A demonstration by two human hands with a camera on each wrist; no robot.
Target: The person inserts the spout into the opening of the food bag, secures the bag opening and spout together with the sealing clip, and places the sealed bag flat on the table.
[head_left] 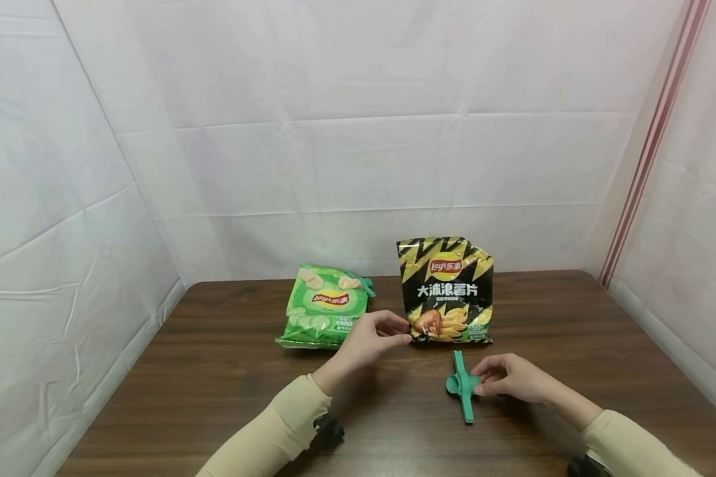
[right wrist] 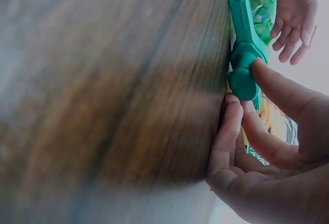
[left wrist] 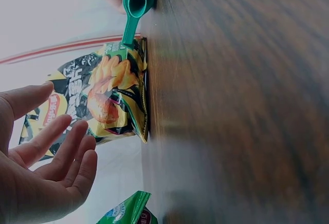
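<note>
A teal-green bag clip (head_left: 463, 386) with a round spout in its middle is at the table's front right. My right hand (head_left: 516, 379) pinches its side; in the right wrist view the thumb presses the round cap (right wrist: 243, 85) and fingertips lie under it. Behind the clip stands a black and yellow bag of chips (head_left: 447, 291), upright, with its top right corner cut away. My left hand (head_left: 366, 341) hovers at that bag's lower left edge, fingers loosely bent with nothing between them, as the left wrist view shows.
To the left a green bag of chips (head_left: 325, 308) leans back, with a teal clip (head_left: 364, 283) showing at its top right corner. White cloth walls (head_left: 358, 165) enclose the brown wooden table (head_left: 215, 397) at the back and both sides.
</note>
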